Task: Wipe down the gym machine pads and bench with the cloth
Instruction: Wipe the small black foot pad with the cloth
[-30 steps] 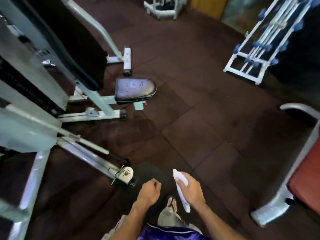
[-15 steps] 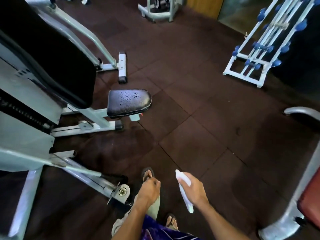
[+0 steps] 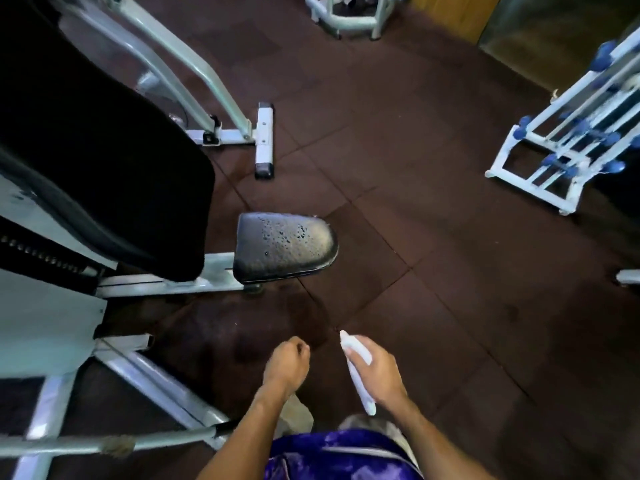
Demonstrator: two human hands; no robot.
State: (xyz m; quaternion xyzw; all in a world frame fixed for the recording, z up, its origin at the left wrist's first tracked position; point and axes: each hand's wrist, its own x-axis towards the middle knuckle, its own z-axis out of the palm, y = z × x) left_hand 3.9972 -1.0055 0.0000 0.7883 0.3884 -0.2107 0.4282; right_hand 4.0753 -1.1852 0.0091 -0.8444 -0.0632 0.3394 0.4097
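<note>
The machine's black seat pad [image 3: 284, 245] lies ahead of me, its top beaded with water droplets. Its tall black back pad [image 3: 104, 168] rises at the left. My left hand [image 3: 287, 365] hovers in a closed fist below the seat, with nothing visible in it. My right hand [image 3: 377, 372] grips a slim white bottle [image 3: 363, 396] whose tip points toward the seat. Both hands are over the floor, apart from the pads. No cloth can be made out.
Pale machine frame bars [image 3: 156, 382] run along the floor at lower left, and a crossbar foot [image 3: 265, 140] lies beyond the seat. A white rack with blue dumbbells [image 3: 568, 147] stands at the right. Another machine base [image 3: 346, 15] is far ahead. Dark rubber tiles cover the floor.
I have stepped closer, so the seat pad now sits nearer and more central. Both hands keep the same pose, the right one still around the bottle.
</note>
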